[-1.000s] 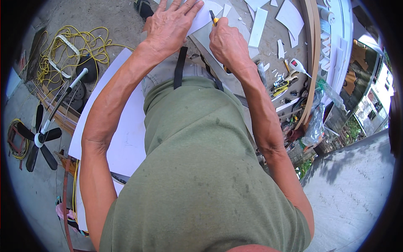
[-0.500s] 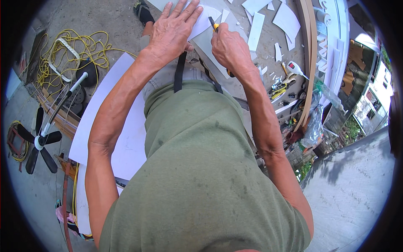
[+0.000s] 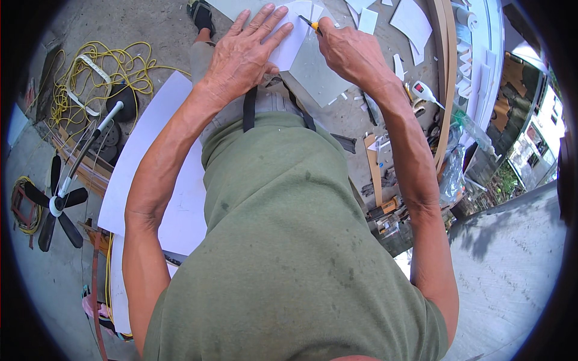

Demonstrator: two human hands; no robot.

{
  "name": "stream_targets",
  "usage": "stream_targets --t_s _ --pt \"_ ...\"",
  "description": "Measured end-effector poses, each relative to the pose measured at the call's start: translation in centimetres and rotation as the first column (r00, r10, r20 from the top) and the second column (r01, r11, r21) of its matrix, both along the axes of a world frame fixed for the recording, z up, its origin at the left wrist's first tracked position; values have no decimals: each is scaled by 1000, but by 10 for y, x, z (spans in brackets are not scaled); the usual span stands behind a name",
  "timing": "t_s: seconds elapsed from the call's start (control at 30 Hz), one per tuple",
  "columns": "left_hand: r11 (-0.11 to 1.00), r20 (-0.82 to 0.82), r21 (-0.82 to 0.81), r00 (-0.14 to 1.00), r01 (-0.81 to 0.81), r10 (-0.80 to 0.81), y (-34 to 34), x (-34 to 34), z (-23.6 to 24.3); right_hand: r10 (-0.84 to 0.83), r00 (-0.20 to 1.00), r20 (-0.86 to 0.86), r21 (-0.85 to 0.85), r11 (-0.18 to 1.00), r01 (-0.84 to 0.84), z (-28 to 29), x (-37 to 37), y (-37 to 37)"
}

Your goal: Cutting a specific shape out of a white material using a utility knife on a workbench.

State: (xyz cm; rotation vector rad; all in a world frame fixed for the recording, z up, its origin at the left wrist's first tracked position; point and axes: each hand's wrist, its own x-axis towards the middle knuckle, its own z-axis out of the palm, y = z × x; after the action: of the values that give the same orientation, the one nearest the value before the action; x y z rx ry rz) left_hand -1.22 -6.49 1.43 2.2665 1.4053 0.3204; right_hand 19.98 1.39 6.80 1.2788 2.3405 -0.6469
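My left hand [image 3: 244, 57] lies with fingers spread over a white sheet piece [image 3: 291, 51], pressing it against a grey board [image 3: 319, 75]. In my right hand [image 3: 355, 54] is a yellow and black utility knife [image 3: 314, 26], gripped with its dark tip over the white piece, to the right of my left fingertips. A narrow white sliver lies at the sheet's far edge by the knife. Whether the blade touches the sheet is too small to tell.
White offcuts [image 3: 412, 23] lie beyond my right hand. A white hand tool with a red display [image 3: 424, 91] sits beside my right forearm, near a curved brown strip [image 3: 447, 78]. At left are a large white sheet [image 3: 174, 180], tangled yellow cord [image 3: 93, 66] and a black-bladed fan [image 3: 56, 204].
My right hand and the knife have moved slightly right, its forearm swinging outward. The knife has tilted so its tip points left. My left hand still presses the white piece, which has turned slightly.
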Motion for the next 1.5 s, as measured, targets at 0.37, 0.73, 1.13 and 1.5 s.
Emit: stream_targets --t_s 0.37,0.73,1.13,1.5 --pt "1000 -110 -24 994 -19 16 -3 9 1 -114 992 -55 -61 992 110 -3 -4 -9" --pt "999 -87 -27 996 -30 27 -3 10 1 -228 973 -47 -105 969 222 -5 -12 -19" --pt "999 -17 -14 999 -46 46 -6 10 -8 -332 943 -36 -107 939 327 -12 -17 -27" --pt "999 34 4 998 -50 50 -6 10 -11 -416 909 -33 -111 905 410 -1 -29 -32"
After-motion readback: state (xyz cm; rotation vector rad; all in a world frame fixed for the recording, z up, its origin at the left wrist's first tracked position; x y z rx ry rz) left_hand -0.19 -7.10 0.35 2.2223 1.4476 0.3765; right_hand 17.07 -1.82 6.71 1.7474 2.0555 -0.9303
